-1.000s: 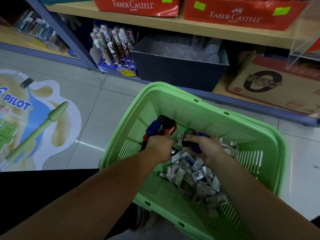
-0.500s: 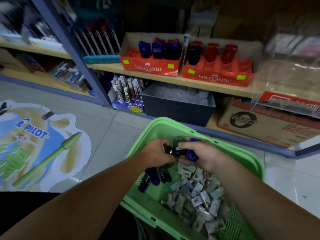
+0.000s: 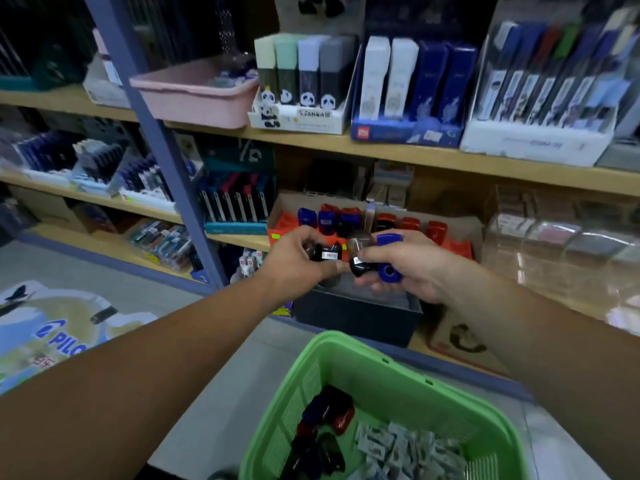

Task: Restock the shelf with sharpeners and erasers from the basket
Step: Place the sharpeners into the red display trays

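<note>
With left hand [image 3: 298,263] pinched a black sharpener [image 3: 327,253]; with right hand [image 3: 412,275] gripped a blue sharpener [image 3: 389,265] and a dark sharpener [image 3: 360,266]. Held all just before the red display tray [image 3: 285,223], probably for sorting by colour. Had erasers [image 3: 408,448] and spare sharpeners [image 3: 327,419] lying in the green basket [image 3: 381,362] below.

My left grip [image 3: 298,261] wraps a dark sharpener [image 3: 325,252] so that only one end and a white label show, the print too small to read. My right grip [image 3: 408,271] covers the lower sides of a blue sharpener [image 3: 389,261] and a black sharpener [image 3: 362,266]. Both grips hide the front of the orange tray [image 3: 287,223] on the shelf [image 3: 239,239]. The bottom edge cuts off the basket [image 3: 398,362]; its erasers [image 3: 408,448] are blurred, their wrappers unreadable.
</note>
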`<state>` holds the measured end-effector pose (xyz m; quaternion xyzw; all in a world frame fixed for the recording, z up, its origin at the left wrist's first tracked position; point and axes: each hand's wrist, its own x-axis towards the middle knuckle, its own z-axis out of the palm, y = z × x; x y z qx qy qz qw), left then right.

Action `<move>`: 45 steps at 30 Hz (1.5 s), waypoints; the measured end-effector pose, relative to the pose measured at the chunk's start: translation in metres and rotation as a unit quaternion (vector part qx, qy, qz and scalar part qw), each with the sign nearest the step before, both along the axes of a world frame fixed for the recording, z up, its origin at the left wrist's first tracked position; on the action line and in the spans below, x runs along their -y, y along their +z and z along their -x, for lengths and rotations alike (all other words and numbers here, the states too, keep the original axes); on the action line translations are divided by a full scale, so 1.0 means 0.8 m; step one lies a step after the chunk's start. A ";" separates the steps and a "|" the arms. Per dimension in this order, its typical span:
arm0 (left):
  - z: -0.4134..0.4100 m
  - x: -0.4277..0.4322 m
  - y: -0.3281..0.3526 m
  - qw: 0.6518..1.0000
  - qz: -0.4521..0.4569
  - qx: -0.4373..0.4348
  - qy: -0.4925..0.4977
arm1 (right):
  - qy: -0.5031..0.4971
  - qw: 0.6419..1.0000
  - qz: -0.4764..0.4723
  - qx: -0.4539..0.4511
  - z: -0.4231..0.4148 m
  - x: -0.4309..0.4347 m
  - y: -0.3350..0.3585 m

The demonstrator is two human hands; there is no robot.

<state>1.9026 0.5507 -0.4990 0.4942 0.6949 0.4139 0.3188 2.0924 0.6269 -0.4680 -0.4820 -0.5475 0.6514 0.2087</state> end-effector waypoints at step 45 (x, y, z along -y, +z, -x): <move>0.140 -0.101 -0.009 0.935 0.044 0.350 0.046 | -0.070 0.974 -0.213 -0.027 0.112 -0.127 -0.048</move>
